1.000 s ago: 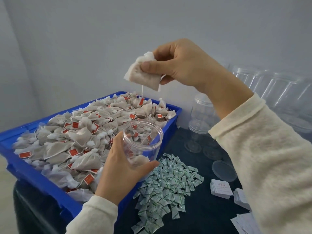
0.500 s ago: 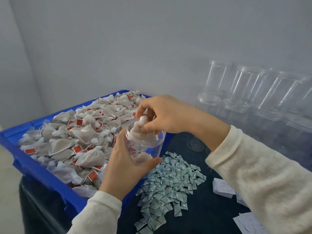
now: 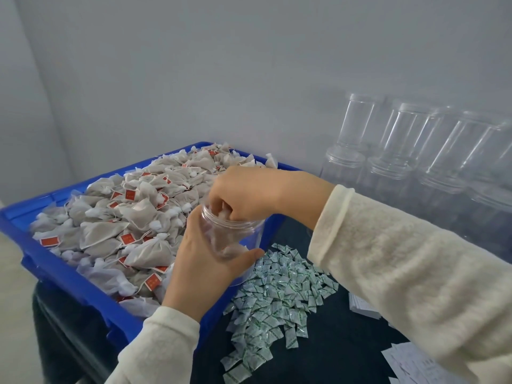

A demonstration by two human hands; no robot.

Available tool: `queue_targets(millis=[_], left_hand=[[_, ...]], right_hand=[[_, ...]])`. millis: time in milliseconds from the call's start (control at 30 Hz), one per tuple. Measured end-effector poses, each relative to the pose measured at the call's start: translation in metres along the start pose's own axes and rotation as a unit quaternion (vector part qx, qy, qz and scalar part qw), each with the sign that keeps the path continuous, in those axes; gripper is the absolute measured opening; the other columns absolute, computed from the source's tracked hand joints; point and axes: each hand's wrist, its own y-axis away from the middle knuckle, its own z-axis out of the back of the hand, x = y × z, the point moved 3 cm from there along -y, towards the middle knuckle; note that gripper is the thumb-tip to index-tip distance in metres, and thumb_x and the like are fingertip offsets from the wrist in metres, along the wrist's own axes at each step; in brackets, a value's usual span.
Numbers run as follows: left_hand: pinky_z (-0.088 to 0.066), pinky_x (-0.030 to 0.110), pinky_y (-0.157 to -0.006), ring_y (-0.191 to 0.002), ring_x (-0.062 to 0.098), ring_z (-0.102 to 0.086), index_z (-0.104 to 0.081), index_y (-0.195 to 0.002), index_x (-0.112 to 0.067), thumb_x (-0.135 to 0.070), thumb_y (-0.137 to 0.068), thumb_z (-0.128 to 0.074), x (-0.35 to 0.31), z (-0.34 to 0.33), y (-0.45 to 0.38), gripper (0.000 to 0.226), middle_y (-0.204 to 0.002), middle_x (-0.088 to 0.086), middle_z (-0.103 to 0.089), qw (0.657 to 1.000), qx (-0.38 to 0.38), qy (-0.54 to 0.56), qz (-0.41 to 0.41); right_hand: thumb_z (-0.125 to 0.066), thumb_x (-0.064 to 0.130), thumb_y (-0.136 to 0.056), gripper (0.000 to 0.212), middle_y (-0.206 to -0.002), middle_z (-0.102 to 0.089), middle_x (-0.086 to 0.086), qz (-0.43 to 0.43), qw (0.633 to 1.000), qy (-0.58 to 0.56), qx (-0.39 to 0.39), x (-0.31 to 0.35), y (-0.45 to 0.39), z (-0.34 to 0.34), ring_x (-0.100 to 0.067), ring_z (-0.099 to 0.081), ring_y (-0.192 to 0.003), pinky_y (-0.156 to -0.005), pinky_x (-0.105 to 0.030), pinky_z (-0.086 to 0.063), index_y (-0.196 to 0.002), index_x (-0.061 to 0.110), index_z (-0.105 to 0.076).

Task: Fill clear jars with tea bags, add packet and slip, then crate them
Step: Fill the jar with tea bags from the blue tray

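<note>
Plain grey-white walls meet in a corner behind a dark, felt-looking surface (image 3: 346,342), and pretty much everything sits on that.

Writing first: nothing is really readable. The tea bags carry little red square tags (image 3: 130,194) with pale marks on them, too small to make out. The small white sachets with green print (image 3: 277,289) are the same story, green lettering but illegible. Some white paper slips (image 3: 401,364) at the lower right have faint print, too blurry to read.

Materials: the big blue plastic crate (image 3: 69,275) is rigid and rectangular, heaped with soft, pillowy mesh tea bags (image 3: 110,234) of brownish-grey filling, each knotted at the top into a white tuft. The sachets lie in a loose flat pile just right of the crate. Against the right wall there's a row of empty clear plastic jars (image 3: 393,162), tall cylinders stacked two high, mouths down as far as I can tell.

The clear round plastic jar (image 3: 232,236) being filled is held over the crate's near right corner, upright but tipped a little, long axis roughly vertical, mouth up. The left hand (image 3: 199,270) has its grip wrapped round the jar's side, thumb across the front. The right hand (image 3: 243,195) has curled fingers down in the jar mouth, pinching a tea bag (image 3: 221,210) there. Both sleeves are cream and fuzzy.
</note>
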Motion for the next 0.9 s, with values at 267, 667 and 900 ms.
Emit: queue_targets(millis=[267, 667, 900], left_hand=[[-0.041, 0.007, -0.076, -0.107, -0.013, -0.049, -0.022, -0.113, -0.07, -0.07, -0.045, -0.08, -0.008, -0.001, 0.003, 0.089, -0.115, -0.035, -0.049, 0.998, 0.014, -0.05, -0.044], [-0.04, 0.003, -0.069, -0.104, -0.022, -0.044, -0.023, -0.111, -0.072, -0.066, -0.043, -0.078, -0.007, -0.001, 0.001, 0.088, -0.111, -0.033, -0.049, 0.997, 0.018, -0.055, -0.046], [-0.045, 0.003, -0.069, -0.101, -0.017, -0.052, -0.033, -0.112, -0.06, -0.064, -0.044, -0.084, -0.009, 0.0, 0.003, 0.085, -0.11, -0.04, -0.05, 0.999, 0.03, 0.003, -0.035]], right_hand=[[-0.057, 0.026, -0.096, 0.017, -0.069, -0.053, 0.011, 0.014, 0.991, -0.053, 0.121, -0.006, 0.003, -0.015, -0.006, -0.046, -0.059, -0.048, -0.013, -0.033, -0.079, 0.022, -0.056], [-0.064, 0.03, -0.091, 0.001, -0.081, -0.06, 0.018, 0.044, 0.967, -0.102, 0.228, -0.004, -0.002, -0.016, 0.0, -0.056, -0.075, -0.064, -0.018, -0.039, -0.091, 0.03, -0.065], [-0.06, 0.021, -0.094, 0.016, -0.1, -0.074, 0.005, 0.03, 0.937, -0.332, 0.104, -0.036, 0.011, 0.021, -0.005, -0.07, -0.088, -0.074, -0.017, -0.053, -0.107, 0.018, -0.07]])
